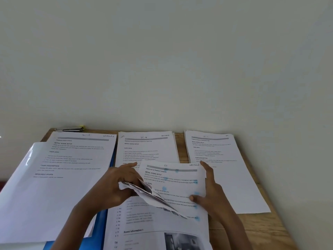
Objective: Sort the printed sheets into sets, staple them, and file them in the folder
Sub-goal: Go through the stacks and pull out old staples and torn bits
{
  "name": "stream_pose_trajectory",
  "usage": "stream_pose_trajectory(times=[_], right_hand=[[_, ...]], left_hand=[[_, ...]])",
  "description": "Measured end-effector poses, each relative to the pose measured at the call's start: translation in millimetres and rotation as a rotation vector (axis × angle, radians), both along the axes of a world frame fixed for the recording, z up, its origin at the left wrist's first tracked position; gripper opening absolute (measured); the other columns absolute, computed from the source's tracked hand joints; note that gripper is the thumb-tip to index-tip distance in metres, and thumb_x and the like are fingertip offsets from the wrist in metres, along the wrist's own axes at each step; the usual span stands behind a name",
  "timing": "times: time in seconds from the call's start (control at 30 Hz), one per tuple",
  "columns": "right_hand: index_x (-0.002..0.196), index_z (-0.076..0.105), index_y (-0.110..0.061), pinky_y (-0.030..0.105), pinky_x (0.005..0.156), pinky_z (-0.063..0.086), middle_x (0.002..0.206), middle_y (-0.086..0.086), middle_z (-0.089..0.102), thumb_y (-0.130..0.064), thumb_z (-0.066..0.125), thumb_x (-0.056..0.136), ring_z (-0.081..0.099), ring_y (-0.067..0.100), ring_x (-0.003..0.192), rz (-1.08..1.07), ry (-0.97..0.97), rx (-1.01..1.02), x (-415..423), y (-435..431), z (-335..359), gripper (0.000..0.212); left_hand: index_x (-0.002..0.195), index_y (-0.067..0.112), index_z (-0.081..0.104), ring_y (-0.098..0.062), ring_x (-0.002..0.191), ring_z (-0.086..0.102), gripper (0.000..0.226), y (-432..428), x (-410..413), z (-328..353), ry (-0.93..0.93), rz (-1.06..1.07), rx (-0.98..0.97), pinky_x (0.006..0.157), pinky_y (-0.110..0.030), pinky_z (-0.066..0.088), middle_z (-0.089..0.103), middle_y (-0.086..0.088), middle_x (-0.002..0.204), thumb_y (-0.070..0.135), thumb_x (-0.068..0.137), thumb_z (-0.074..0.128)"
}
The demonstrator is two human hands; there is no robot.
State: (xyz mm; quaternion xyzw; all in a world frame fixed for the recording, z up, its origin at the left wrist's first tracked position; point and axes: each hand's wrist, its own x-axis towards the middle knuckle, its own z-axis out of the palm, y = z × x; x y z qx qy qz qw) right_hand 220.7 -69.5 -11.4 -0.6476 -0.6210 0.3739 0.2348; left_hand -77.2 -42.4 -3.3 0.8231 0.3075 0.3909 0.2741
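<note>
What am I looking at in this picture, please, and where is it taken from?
There is no machine here: the two grips are a person's bare hands. The single picture comes from a wide-angle camera worn on that person's head, looking forward and down. Below is a wooden table against a pale wall. Three piles of printed sheets lie across its far side: the left pile, which lies on a blue folder, the middle pile and the right pile. Nearer the camera, both hands hold one loose set. The left grip curls round some bent-up pages, while the right grip pinches the set's right edge, thumb on top.
</note>
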Motion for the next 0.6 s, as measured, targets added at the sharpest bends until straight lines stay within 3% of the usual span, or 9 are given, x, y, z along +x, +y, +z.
stream_pose_trajectory(times=[0.1,0.2,0.27,0.33,0.4,0.47,0.53,0.6], right_hand=[[0.128,0.013,-0.048,0.009,0.072,0.049,0.111,-0.016,0.055,-0.014,0.079,0.076,0.060,0.001,0.085,-0.067,0.071,0.060,-1.6,-1.7,0.6,0.090],[0.123,0.022,-0.046,0.017,0.064,0.055,0.093,-0.007,0.072,-0.018,0.084,0.068,0.070,0.009,0.079,-0.172,0.274,0.075,-2.5,-7.7,-1.4,0.088],[0.119,0.031,-0.040,0.022,0.066,0.056,0.089,-0.004,0.074,-0.040,0.089,0.053,0.071,0.011,0.081,-0.216,0.392,-0.003,-2.3,-12.8,-5.0,0.088],[0.117,0.042,-0.038,0.022,0.076,0.055,0.103,-0.010,0.072,-0.059,0.087,0.043,0.069,0.004,0.091,-0.106,0.344,-0.116,-1.7,-18.4,-7.3,0.089],[0.114,0.058,-0.037,0.016,0.082,0.052,0.105,-0.023,0.069,-0.047,0.087,0.058,0.065,-0.004,0.097,0.067,0.209,-0.215,-2.7,-23.5,-9.5,0.064],[0.105,0.068,-0.035,0.016,0.082,0.052,0.098,-0.025,0.070,-0.029,0.084,0.069,0.065,-0.006,0.094,0.100,0.145,-0.195,-0.7,-25.6,-8.8,0.040],[0.088,0.071,-0.034,0.015,0.076,0.051,0.088,-0.024,0.072,-0.021,0.084,0.070,0.066,-0.009,0.086,0.043,0.127,-0.083,4.0,-23.1,-5.5,0.026],[0.084,0.070,-0.027,0.013,0.068,0.050,0.085,-0.012,0.074,-0.019,0.083,0.070,0.066,-0.007,0.078,-0.156,0.149,0.053,13.6,-16.1,0.5,0.021]], left_hand=[[0.099,0.056,0.066,0.002,0.089,0.067,0.017,-0.9,0.7,2.3,0.009,-0.003,-0.033,0.109,-0.014,0.031,0.072,0.021,0.095,0.061,0.087,0.054],[0.100,0.041,0.069,0.002,0.088,0.068,0.026,-1.3,1.4,2.4,0.021,-0.010,-0.033,0.109,-0.016,0.032,0.073,0.019,0.094,0.059,0.087,0.055],[0.100,0.040,0.069,0.002,0.087,0.068,0.027,-1.0,1.7,1.3,0.019,-0.012,-0.047,0.110,-0.016,0.032,0.073,0.019,0.094,0.059,0.087,0.056],[0.100,0.042,0.070,0.002,0.088,0.068,0.027,-0.3,2.9,1.4,0.027,-0.004,-0.057,0.110,-0.017,0.032,0.072,0.021,0.095,0.060,0.086,0.055],[0.098,0.052,0.068,0.002,0.089,0.068,0.020,0.9,3.9,1.6,0.050,-0.003,-0.081,0.107,-0.014,0.035,0.071,0.023,0.096,0.061,0.085,0.056],[0.099,0.059,0.065,0.000,0.091,0.068,0.018,2.1,5.7,2.3,0.066,-0.014,-0.113,0.100,-0.014,0.042,0.071,0.022,0.098,0.063,0.083,0.057],[0.097,0.057,0.067,-0.003,0.090,0.068,0.021,3.4,7.1,1.0,0.070,-0.016,-0.158,0.089,-0.018,0.051,0.071,0.020,0.097,0.066,0.080,0.059],[0.091,0.055,0.069,-0.003,0.093,0.066,0.022,5.1,8.1,-2.0,0.071,-0.015,-0.190,0.081,-0.017,0.053,0.069,0.021,0.099,0.069,0.077,0.059]])
